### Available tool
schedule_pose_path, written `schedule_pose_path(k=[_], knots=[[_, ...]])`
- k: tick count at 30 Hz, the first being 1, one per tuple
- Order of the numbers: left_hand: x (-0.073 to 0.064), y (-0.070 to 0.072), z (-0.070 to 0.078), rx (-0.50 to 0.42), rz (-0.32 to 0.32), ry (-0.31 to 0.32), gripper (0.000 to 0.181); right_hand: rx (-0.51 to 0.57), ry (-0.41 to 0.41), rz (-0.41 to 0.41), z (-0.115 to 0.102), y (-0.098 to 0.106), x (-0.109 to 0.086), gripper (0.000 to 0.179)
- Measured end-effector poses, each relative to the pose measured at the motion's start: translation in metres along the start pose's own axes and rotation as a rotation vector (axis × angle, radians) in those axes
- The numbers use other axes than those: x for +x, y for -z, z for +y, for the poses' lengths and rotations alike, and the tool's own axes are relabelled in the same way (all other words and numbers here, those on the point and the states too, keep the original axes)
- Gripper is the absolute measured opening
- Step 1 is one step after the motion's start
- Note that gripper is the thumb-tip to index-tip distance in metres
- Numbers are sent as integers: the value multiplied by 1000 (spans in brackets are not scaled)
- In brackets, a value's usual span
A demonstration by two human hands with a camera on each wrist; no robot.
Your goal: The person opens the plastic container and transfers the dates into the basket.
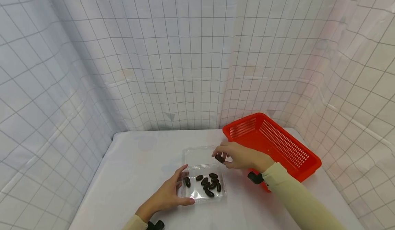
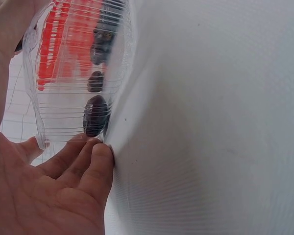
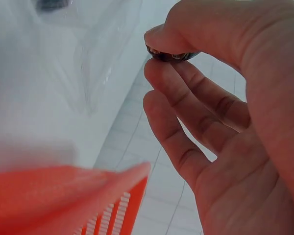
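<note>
Cloth printed with a dark grid hung at my left, and beside it spread the white table. A black wrist camera sat below my left hand, whose thumb and fingers were curved about the left side of a clear plastic container, gripping it from the near edge round to the far corner. From the left wrist, my fingertips showed against the lower part of its ribbed wall, one dark piece lying just inside. That lone oval piece was nearest my left hand in the container; another lay to its right, and beyond them a cluster bunched towards the right side, so overlapped that I could only fairly put it at seven or so. The clear lid lay open behind the container. Over the lid's right part, my right hand held one dark piece pinched between thumb and fingertips, clear of the container. Past that hand, a red basket with slotted walls stood at an angle on the table, partly behind my pale right sleeve, and more gridded cloth hung at the far right.
</note>
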State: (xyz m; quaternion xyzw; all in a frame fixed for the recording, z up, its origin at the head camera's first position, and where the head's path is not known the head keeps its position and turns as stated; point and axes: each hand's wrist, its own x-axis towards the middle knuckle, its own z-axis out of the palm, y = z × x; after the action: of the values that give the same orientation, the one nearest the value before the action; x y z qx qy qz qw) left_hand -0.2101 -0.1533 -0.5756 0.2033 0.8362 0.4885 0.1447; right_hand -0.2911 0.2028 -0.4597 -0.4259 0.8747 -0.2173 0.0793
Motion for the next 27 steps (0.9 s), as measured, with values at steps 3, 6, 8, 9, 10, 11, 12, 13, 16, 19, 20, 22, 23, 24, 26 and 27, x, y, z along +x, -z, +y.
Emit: schedule_pose_path(k=[3,6,8,9,10,11,12,13,16,19,20,22,23,24,26,27], knots=[[0,0,0,-3,-5,-2,133,-9,-26,43,11,8,-9,48],[0,0,0,-7,-9,-2,133,-46,-68,76,21,17,-18,50],[-1,0,0,-10,-11,0,133,-69,-97,93,27,23,-22,51],[-1,0,0,-12,-11,0,133,-78,-111,101,30,26,-24,52],[-1,0,0,-13,-12,1,133,-87,-120,108,34,29,-26,52],[-1,0,1,-12,-11,1,133,-91,-135,115,37,31,-28,52],[-1,0,1,-9,-10,2,134,-87,-149,122,41,34,-29,53],[-1,0,1,-7,-10,2,134,-83,-161,128,44,36,-30,53],[-1,1,2,1,-9,4,133,-82,-190,141,53,42,-33,52],[-1,1,2,5,-9,5,133,-85,-209,142,62,45,-36,51],[-1,2,2,4,-9,6,133,-86,-216,141,65,46,-37,52],[-1,2,1,5,-10,6,133,-82,-231,139,71,46,-39,52],[-1,2,1,7,-10,6,133,-81,-238,138,75,46,-39,52],[-1,2,1,7,-11,7,133,-82,-244,138,78,45,-39,52],[-1,2,1,6,-13,8,133,-85,-249,142,85,45,-40,52],[-1,2,1,7,-15,8,133,-88,-256,143,88,44,-39,51]])
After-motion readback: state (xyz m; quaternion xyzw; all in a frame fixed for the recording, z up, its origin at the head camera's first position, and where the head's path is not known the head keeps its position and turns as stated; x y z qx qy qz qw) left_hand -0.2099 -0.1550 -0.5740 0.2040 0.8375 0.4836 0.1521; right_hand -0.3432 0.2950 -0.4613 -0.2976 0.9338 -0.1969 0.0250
